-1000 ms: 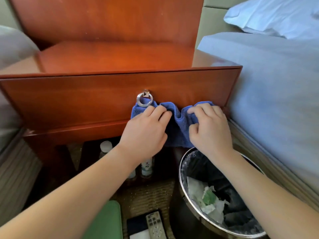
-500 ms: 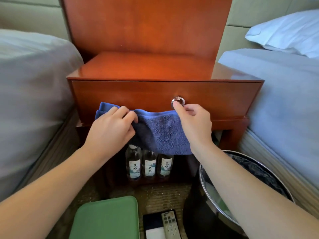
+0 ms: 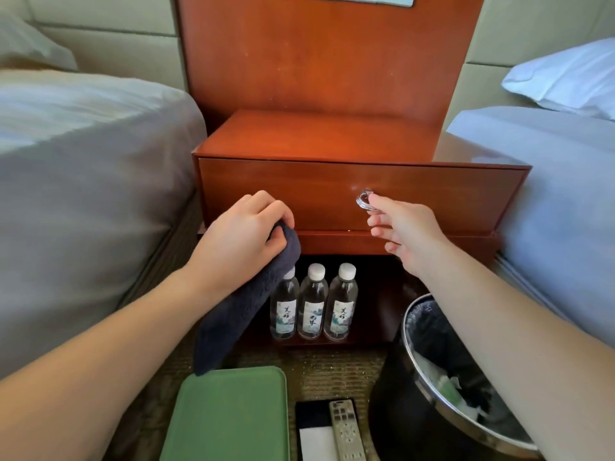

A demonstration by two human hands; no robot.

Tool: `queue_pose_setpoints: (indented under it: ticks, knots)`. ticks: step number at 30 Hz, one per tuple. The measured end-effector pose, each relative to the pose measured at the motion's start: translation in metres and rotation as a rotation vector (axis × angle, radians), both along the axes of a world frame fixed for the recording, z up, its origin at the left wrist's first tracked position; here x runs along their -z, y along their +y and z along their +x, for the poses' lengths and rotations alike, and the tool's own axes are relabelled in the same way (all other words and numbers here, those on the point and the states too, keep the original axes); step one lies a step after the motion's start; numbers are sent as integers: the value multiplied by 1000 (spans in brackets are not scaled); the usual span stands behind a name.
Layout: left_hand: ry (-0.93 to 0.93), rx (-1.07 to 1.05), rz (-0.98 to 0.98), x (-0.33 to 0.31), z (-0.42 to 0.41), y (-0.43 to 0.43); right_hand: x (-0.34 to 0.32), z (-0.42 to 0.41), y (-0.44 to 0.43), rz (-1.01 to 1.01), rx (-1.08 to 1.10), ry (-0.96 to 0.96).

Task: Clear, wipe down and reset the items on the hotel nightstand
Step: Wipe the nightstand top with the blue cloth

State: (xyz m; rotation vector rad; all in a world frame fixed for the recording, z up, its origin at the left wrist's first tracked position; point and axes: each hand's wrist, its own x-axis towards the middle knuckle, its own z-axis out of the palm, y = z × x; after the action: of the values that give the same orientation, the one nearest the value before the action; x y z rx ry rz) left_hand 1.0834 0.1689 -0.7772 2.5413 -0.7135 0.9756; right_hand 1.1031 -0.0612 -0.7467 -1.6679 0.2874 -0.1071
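a: what's nearest?
b: on the floor, a green case (image 3: 229, 414), a remote (image 3: 346, 430) against a black-and-white pad (image 3: 312, 424), and the waste bin (image 3: 406, 331). it has a black liner, with crumpled paper and a green scrap inside.
a: and the hands?
b: the left hand (image 3: 243, 237) grips the dark blue cloth (image 3: 246, 304), bunched, its tail hanging in front of the leftmost bottle. the right hand (image 3: 406, 234) has its forefinger at the ring pull (image 3: 364, 200). whether it pinches the ring i cannot tell.
a: which step, then?
b: wiping the drawer front (image 3: 283, 191), i'd judge. next calls for lifting the ring so the cloth gets under it, or drawing the drawer out. it's closed, contents hidden.
a: and beyond?
b: three water bottles (image 3: 312, 302) stand upright in a row on the lower shelf. the nightstand (image 3: 319, 134) sits between two beds, and i'd say the reset is not yet done.
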Motion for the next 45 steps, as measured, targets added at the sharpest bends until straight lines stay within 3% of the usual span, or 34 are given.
queue_pose_setpoints:
  ticks: [9, 20, 29, 33, 38, 42, 45]
  knots:
    - [17, 20, 93, 5, -12, 9, -4, -10, 4, -36, 84, -41]
    - [12, 36, 110, 6, -35, 4, 3, -54, -9, -80, 19, -232]
    - [-14, 37, 65, -4, -23, 2, -15, 8, -17, -250, -85, -125]
    - [-20, 37, 50, -3, -18, -4, -14, 15, -26, -352, -164, -202]
    - [1, 50, 3, -5, -14, -17, 15, 12, -11, -262, -7, -231]
    - [-22, 71, -124, -15, -8, -23, 49, -2, 9, -112, -267, 2]
    - [-33, 74, -214, -20, -2, -19, 58, -9, 11, -69, -442, 56]
